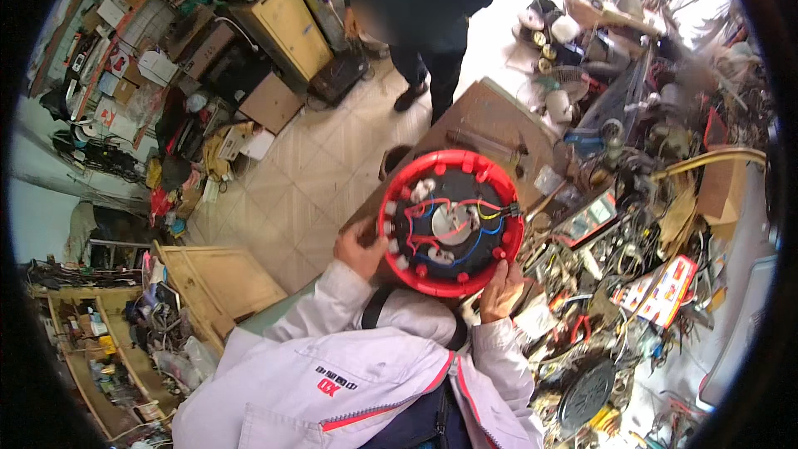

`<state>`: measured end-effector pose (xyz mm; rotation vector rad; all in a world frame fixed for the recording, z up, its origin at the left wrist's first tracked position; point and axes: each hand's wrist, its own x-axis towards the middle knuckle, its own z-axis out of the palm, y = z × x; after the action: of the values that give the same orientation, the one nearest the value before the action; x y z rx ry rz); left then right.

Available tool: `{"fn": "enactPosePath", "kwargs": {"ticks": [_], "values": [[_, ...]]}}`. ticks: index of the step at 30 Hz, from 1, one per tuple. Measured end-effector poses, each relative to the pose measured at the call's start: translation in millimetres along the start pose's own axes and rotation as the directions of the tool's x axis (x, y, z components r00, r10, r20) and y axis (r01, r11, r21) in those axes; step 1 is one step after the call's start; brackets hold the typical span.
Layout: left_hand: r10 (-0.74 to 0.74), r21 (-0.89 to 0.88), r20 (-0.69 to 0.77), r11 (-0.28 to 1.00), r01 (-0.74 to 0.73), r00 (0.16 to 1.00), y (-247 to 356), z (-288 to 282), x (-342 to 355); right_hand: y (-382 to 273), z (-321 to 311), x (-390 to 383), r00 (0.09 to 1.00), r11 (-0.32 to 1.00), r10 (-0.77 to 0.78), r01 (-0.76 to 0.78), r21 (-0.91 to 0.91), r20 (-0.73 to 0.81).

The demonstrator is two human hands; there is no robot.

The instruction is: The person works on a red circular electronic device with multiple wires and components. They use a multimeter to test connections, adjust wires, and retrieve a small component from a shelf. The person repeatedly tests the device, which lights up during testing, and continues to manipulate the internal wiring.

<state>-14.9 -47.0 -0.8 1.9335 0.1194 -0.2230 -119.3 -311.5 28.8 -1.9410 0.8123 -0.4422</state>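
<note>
A round red plastic appliance base lies upturned at the centre, showing a black inside with a silvery middle disc and red, blue and yellow wires. My left hand grips its left rim, thumb at the edge. My right hand holds the lower right rim with curled fingers. The base is over a worn brown board with a long metal tool on it; whether it rests on the board, I cannot tell. A digital meter lies among clutter to the right.
A person in dark clothes stands beyond the board on the tiled floor. Heaped parts, cables and tools cover the right side. A yellow cabinet, crammed shelves and a wooden panel are on the left.
</note>
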Motion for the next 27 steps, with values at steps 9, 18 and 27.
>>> {"fn": "enactPosePath", "kwargs": {"ticks": [9,18,27], "values": [[0.038,-0.224,0.04,0.974,-0.028,0.998,26,-14,13,-7,6,-30,0.99,0.991,0.109,-0.115,0.07,0.09],[0.109,-0.119,0.088,0.988,-0.098,0.99,31,-12,16,19,8,-29,0.991,0.992,0.122,-0.121,-0.026,0.054],[0.019,-0.107,0.298,0.994,0.014,0.954,56,-29,26,-72,-12,-14,0.994,0.971,-0.033,0.008,-0.24,-0.101]]}}
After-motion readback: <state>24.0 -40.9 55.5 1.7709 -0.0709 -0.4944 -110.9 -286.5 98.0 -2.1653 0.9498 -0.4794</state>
